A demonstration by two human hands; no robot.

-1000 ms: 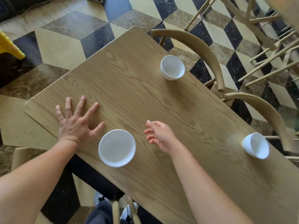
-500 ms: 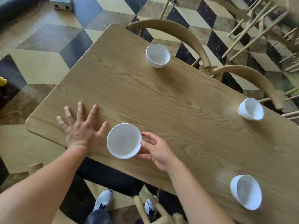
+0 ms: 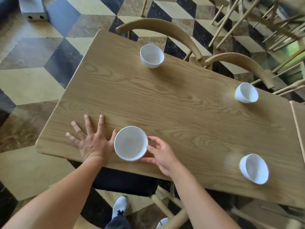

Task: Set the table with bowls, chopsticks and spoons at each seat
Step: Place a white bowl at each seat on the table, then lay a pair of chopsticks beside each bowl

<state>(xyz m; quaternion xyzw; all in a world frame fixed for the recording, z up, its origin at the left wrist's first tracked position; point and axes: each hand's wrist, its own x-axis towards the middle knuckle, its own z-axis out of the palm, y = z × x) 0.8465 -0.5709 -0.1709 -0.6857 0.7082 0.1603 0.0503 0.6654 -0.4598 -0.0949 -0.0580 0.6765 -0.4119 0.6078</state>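
Observation:
Several white bowls stand on the wooden table (image 3: 173,103). The near-left bowl (image 3: 130,143) sits close to the table's front edge. My right hand (image 3: 160,153) holds this bowl at its right side, fingers curled against the rim and wall. My left hand (image 3: 92,139) lies flat on the tabletop just left of the bowl, fingers spread, thumb close to the bowl's rim. A second bowl (image 3: 151,56) stands at the far edge, a third (image 3: 246,93) at the far right, a fourth (image 3: 254,168) at the near right. No chopsticks or spoons are in view.
Two curved wooden chair backs (image 3: 158,27) (image 3: 239,63) stand along the table's far side. A chair (image 3: 166,207) with a dark seat is tucked under the near edge by my feet. A grey box (image 3: 33,11) sits on the tiled floor, far left.
My right hand has moved left from the open tabletop onto the near-left bowl's right side. My view has shifted right, bringing the near-right bowl into sight. My left hand stays flat.

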